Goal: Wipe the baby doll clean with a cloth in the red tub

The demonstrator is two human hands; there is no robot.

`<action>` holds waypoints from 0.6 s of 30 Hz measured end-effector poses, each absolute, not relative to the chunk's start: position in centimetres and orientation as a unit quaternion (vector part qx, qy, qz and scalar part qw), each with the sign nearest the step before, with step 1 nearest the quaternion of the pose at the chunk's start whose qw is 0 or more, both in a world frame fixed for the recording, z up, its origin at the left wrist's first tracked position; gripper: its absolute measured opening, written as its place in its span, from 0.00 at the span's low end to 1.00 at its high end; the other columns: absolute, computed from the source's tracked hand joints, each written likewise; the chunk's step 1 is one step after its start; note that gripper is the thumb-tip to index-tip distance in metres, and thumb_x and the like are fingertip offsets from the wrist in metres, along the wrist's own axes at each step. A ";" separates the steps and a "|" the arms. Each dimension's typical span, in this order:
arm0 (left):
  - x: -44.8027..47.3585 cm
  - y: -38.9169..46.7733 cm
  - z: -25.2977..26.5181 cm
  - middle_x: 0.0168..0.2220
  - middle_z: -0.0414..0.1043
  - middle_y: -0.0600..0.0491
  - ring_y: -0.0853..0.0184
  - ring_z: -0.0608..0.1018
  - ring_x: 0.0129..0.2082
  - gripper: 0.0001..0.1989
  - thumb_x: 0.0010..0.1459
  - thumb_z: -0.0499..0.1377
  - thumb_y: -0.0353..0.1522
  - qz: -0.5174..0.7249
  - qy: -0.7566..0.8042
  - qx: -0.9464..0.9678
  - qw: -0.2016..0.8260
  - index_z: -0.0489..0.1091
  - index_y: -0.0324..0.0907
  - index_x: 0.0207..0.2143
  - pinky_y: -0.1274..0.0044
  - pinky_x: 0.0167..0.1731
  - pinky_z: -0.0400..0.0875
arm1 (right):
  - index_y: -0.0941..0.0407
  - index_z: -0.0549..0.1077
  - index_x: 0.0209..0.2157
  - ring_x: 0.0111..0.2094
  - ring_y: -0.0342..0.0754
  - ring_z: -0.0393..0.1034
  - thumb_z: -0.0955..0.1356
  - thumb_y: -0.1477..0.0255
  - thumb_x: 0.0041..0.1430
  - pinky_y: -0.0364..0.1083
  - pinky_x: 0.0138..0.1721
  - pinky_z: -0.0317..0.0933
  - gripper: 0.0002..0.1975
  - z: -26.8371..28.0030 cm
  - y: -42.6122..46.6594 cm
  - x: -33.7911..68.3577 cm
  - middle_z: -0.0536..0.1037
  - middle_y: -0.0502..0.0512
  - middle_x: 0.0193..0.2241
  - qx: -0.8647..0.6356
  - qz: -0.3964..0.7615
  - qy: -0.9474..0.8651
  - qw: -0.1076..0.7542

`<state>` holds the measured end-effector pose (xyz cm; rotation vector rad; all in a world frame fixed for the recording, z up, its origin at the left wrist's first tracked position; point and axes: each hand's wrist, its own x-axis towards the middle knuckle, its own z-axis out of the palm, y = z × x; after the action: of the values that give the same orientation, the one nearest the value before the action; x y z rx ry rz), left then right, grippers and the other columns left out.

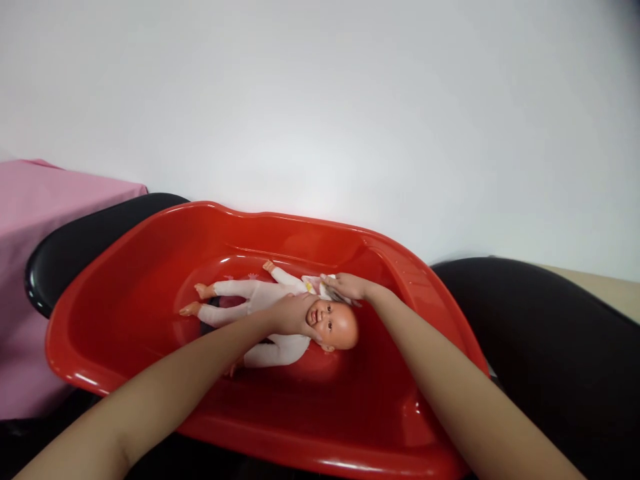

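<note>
A baby doll (253, 298) in white clothing lies on its back inside a red plastic baby bathtub (125, 293), its bald head toward the right and its bare feet toward the left. My left hand (291, 315) grips the doll at the upper chest and neck, just below the chin; some fingers are hidden by the hand itself. Beside the doll's head, on the far side, my right hand (347, 287) is closed on a small white cloth (313, 285) with pink and yellow patches. The cloth rests near the doll's shoulder.
A black chair (545, 333) stands to the right of the tub, and another black chair (95, 233) shows behind its left end. Pink fabric (55, 207) drapes a surface at far left. A pale wall (320, 107) rises behind the tub.
</note>
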<state>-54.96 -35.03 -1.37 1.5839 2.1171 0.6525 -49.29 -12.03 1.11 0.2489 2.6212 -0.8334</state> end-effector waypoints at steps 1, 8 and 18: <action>-55.1 -35.1 -1.5 0.55 0.77 0.55 0.51 0.77 0.57 0.39 0.48 0.69 0.52 0.235 0.762 0.566 0.210 0.68 0.53 0.62 0.67 0.56 0.71 | 0.52 0.63 0.16 0.17 0.49 0.61 0.49 0.28 0.58 0.52 0.28 0.65 0.44 1.3 -12.0 -49.3 0.64 0.53 0.11 0.087 -0.297 0.932 0.188; -55.4 -35.1 -2.2 0.61 0.73 0.53 0.49 0.74 0.62 0.43 0.49 0.69 0.53 0.209 0.783 0.547 0.209 0.63 0.56 0.66 0.64 0.59 0.68 | 0.54 0.68 0.23 0.24 0.46 0.62 0.56 0.29 0.58 0.48 0.30 0.60 0.41 2.5 -13.6 -48.9 0.70 0.51 0.19 0.055 -0.348 0.923 0.154; -55.1 -35.3 -1.9 0.67 0.68 0.54 0.50 0.73 0.64 0.52 0.50 0.68 0.54 0.251 0.759 0.564 0.204 0.53 0.59 0.73 0.68 0.59 0.69 | 0.53 0.82 0.38 0.40 0.57 0.78 0.61 0.31 0.58 0.52 0.48 0.71 0.40 3.4 -14.2 -48.4 0.85 0.58 0.38 0.024 -0.373 0.898 0.232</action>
<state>-55.11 -35.34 -1.85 1.5741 2.1174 0.7013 -48.36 -14.23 3.44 0.0646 2.4672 -1.0247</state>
